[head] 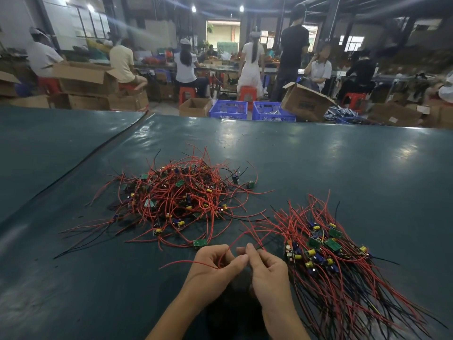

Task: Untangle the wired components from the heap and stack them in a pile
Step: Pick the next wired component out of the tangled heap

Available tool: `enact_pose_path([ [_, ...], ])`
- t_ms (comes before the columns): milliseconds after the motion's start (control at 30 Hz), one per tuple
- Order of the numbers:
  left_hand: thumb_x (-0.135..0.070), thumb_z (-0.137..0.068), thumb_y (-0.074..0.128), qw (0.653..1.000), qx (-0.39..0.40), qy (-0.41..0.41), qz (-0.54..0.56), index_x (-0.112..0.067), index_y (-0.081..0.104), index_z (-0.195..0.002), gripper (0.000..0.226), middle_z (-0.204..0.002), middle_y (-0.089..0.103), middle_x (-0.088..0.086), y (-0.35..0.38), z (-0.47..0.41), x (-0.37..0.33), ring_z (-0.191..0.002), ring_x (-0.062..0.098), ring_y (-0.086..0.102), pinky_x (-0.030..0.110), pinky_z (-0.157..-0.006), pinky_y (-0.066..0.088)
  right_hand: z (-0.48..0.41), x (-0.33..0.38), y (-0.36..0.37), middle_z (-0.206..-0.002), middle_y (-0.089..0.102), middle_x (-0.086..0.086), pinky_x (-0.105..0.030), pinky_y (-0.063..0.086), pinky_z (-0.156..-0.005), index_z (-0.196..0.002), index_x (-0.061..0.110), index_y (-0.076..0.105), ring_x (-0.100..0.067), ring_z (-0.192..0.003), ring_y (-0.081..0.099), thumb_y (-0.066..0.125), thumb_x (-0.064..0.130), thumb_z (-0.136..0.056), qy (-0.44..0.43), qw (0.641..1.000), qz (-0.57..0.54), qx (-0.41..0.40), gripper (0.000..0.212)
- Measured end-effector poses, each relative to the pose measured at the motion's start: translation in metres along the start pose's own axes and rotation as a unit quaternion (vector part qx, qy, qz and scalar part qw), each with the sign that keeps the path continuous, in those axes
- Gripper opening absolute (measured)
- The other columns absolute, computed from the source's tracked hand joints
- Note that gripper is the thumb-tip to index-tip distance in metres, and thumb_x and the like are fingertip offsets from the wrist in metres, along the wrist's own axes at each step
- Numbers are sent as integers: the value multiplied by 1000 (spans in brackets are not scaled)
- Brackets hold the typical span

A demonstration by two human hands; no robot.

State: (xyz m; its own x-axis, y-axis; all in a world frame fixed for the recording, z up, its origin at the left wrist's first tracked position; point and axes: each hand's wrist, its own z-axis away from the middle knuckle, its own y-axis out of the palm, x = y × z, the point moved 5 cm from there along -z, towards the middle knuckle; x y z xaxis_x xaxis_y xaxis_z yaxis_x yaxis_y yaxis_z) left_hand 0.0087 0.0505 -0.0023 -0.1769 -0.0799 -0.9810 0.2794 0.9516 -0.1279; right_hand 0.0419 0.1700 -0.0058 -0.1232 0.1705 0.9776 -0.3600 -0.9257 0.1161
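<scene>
Being pinched by the left hand and right hand over the bench, between heap and pile, a red wire is being teased loose, and is best drawn slowly so nothing is snagged.

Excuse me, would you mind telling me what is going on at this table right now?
A person is sorting small wired circuit boards on a dark table. A tangled heap lies ahead to the left, and a tidier pile, with its wires running mostly one way, lies to the right. Between them, the left hand and right hand both pinch red wires, apparently working one piece free.
</scene>
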Motion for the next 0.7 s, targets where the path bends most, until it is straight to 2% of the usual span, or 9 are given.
enact_pose_path([
  [67,-43,-72,70,1000,11,5,-4,-25,60,-52,30,-54,58,5,0,1,-3,-52,17,51,28,-54,42,-1,3,-3,-50,62,6,-15,37,-43,-69,16,76,1,-39,48,57,22,-97,-2,1000,-8,-10,34],
  [133,-44,-67,70,1000,19,6,21,-22,58,-49,31,-52,60,3,-3,1,-9,-48,13,50,23,-50,41,-6,8,-16,-41,45,11,-19,32,-44,-78,13,76,0,-38,36,56,22,-97,-10,998,-38,-51,28],
  [233,-41,-58,70,997,5,-2,76,-14,56,-49,32,-50,59,5,-8,0,-13,-41,8,45,18,-43,36,-14,15,-38,-45,27,10,-16,20,-33,-87,9,73,-1,-36,20,55,20,-98,-19,985,-142,-101,24],
  [333,-40,-59,71,994,-4,-3,110,-15,55,-47,32,-49,57,6,-9,0,-14,-43,9,48,17,-45,37,-13,16,-43,-49,29,9,-16,20,-33,-87,11,74,-2,-37,21,55,23,-98,-36,977,-172,-123,25],
  [433,-31,-71,74,993,-21,-2,117,-17,59,-48,31,-50,56,5,-8,0,-11,-54,18,54,20,-55,44,-9,14,-33,-49,35,10,-16,24,-36,-80,14,76,-2,-39,25,62,28,-93,-48,983,-135,-119,24],
  [500,-29,-77,74,994,-24,2,109,-17,61,-51,32,-52,58,6,-7,-1,-9,-59,22,54,21,-58,45,-6,11,-17,-49,49,11,-14,33,-41,-69,14,75,-2,-42,38,66,26,-90,-60,992,-81,-75,26],
  [600,-31,-80,73,996,-9,7,85,-20,63,-53,31,-53,58,2,-6,-1,-10,-56,16,53,21,-58,44,3,8,7,-64,72,0,-14,48,-56,-67,18,78,-6,-59,64,63,21,-92,-70,997,-25,11,30],
  [700,-30,-79,77,998,1,0,61,-21,62,-51,33,-52,58,3,-8,-2,-8,-54,16,54,24,-58,45,2,7,4,-56,65,5,-11,41,-49,-70,21,78,-1,-51,54,63,20,-92,-72,997,-6,-14,27],
])
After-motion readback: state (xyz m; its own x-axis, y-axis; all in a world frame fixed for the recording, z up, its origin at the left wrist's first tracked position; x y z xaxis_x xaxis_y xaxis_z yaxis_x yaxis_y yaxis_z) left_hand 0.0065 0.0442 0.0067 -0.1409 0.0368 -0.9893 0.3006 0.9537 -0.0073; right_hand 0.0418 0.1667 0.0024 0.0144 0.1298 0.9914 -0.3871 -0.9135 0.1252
